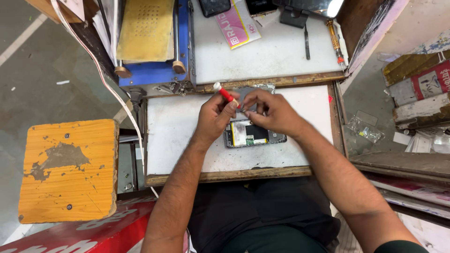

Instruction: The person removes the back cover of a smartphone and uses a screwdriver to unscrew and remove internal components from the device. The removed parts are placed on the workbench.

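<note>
The left hand [216,115] is closed around a slim screwdriver with a red shaft and white cap [224,93], which tilts up and away from its knuckles. The right hand [272,111], fingertips pinched narrow, meets the left one just beside the tool's tip. Directly beneath both hands lies an opened black smartphone with exposed battery and circuit board [253,134] on the white desk [173,136].

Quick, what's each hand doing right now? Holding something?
Left hand: closed around a red screwdriver.
Right hand: fingers pinched together above the opened phone; what they hold cannot be told.
</note>
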